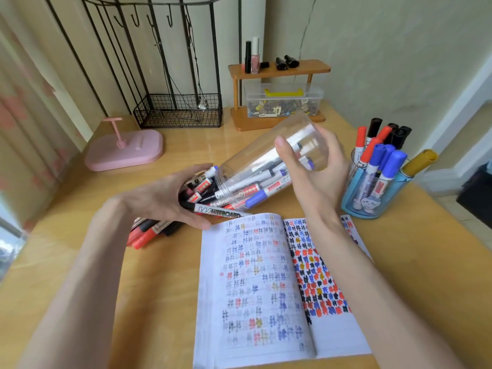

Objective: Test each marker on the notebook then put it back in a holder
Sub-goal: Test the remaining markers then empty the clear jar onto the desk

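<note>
My right hand grips the raised base of a clear plastic jar, tipped with its mouth low and to the left. Several markers slide out of that mouth. My left hand cups the mouth, its fingers curled round the spilling markers, among them a black WHITEBOARD marker. More red and black markers lie heaped on the desk under that hand. An open notebook, covered in coloured test marks, lies in front of me. At the right, a blue holder stands with several markers upright in it.
Along the back of the wooden desk are a pink stand, a black wire basket rack and a wooden shelf with nail polish bottles above a clear box of clips. A curtain hangs at the left.
</note>
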A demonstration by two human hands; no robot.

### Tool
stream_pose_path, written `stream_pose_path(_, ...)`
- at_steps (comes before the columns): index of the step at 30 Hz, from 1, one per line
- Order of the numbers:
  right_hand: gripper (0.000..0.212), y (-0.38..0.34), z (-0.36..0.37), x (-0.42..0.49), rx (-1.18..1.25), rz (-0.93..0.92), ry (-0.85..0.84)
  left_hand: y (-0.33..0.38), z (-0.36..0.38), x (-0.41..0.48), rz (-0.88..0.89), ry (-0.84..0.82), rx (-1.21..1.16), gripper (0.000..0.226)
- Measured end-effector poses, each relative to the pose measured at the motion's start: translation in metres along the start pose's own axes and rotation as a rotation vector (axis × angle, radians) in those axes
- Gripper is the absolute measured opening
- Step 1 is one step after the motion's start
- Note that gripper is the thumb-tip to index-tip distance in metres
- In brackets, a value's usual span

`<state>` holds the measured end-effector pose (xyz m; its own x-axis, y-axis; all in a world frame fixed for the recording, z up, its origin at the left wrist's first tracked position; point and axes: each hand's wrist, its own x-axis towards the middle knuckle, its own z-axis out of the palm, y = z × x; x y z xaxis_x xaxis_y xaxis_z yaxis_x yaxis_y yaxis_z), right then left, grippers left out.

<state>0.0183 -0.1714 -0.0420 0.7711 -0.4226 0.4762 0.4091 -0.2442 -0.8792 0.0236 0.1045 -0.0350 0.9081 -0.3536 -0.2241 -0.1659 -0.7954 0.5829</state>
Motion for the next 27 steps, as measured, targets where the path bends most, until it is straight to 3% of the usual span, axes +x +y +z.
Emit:
stream_pose_path(7,0.056,-0.025,-0.022,0.012,-0.224,-0.228,-0.039,0.007,0.032,0.026,0.030,0.095,0.084,0.132)
stream_pose_path(19,0.060,-0.031,-0.035,0.017,-0.330,-0.327,0.020,0.027,0.065,0.042,0.096,0.263,0.327,0.092)
stream_pose_path(27,0.060,-0.037,-0.042,0.023,-0.406,-0.403,0.045,0.029,0.064,0.042,0.157,0.268,0.254,0.091)
